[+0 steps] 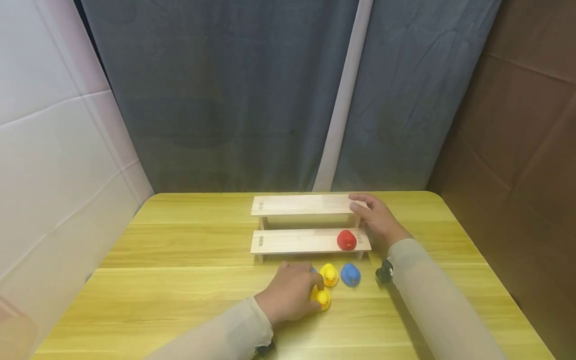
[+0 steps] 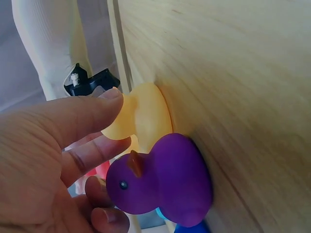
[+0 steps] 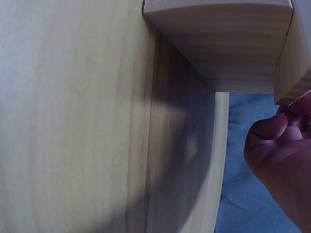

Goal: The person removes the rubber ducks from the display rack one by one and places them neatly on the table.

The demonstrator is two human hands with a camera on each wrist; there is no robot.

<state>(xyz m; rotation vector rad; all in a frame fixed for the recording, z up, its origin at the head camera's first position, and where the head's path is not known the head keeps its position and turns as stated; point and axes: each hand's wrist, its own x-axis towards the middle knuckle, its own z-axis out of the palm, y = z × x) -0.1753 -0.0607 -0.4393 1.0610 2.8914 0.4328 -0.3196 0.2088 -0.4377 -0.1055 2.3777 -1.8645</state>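
Observation:
In the head view, my left hand (image 1: 292, 292) pinches a yellow rubber duck (image 1: 323, 299) at the table's surface, thumb on one side and fingers on the other. Beside this yellow duck (image 2: 150, 114), the left wrist view shows a purple duck (image 2: 182, 179) near the curled lower fingers; from above the hand hides it. My right hand (image 1: 378, 217) grips the right end of the upper wooden shelf (image 1: 301, 204), thumb and fingers about its edge. A red duck (image 1: 347, 240) sits on the right part of the lower wooden shelf (image 1: 292, 242).
Another yellow duck (image 1: 329, 275) and a blue duck (image 1: 350, 275) stand in front of the lower shelf. A bit of blue (image 1: 314, 270) shows behind my left hand. Grey curtains (image 1: 225, 100) hang behind the wooden table (image 1: 180, 300).

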